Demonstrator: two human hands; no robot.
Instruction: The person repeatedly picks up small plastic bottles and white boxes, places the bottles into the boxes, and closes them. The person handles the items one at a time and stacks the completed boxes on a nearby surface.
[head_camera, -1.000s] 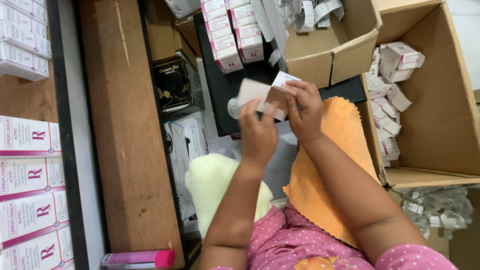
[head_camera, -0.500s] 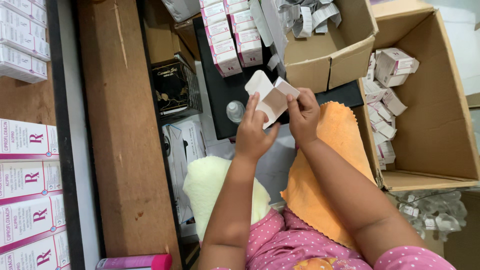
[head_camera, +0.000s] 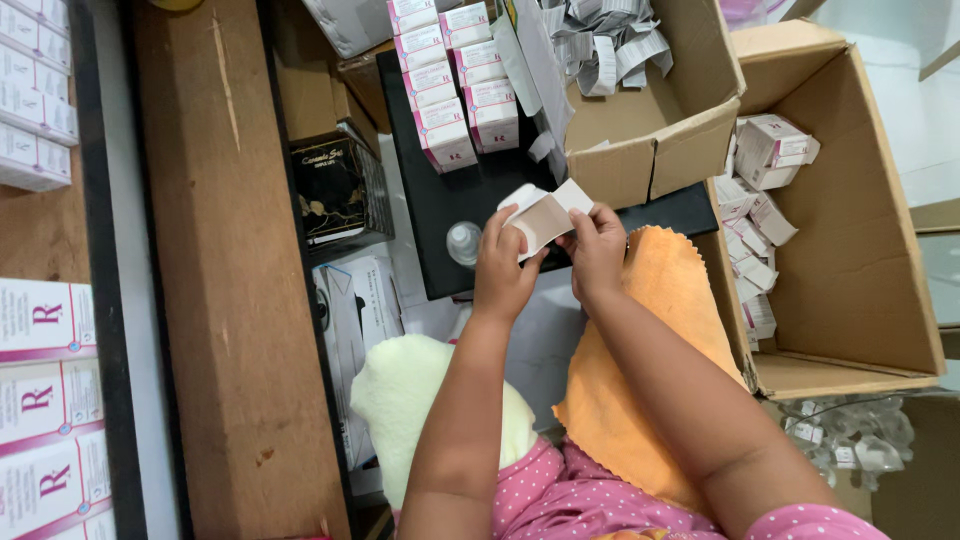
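Note:
My left hand (head_camera: 503, 262) and my right hand (head_camera: 596, 247) both grip a small flat carton (head_camera: 547, 214), white outside with a brown inner face, held between them above a black tray (head_camera: 440, 205). A small clear bottle (head_camera: 463, 241) lies on the tray just left of my left hand. An orange cloth (head_camera: 655, 330) lies under my right forearm.
Two rows of small pink-and-white boxes (head_camera: 455, 75) stand on the tray's far end. A cardboard box with folded paper leaflets (head_camera: 640, 100) sits behind the hands. A large cardboard box with flat cartons (head_camera: 850, 220) stands on the right. A wooden plank (head_camera: 225, 280) and stacked white boxes (head_camera: 40, 400) are on the left.
The hands have turned and shifted the carton slightly toward the right and lower, with its brown inner face now showing.

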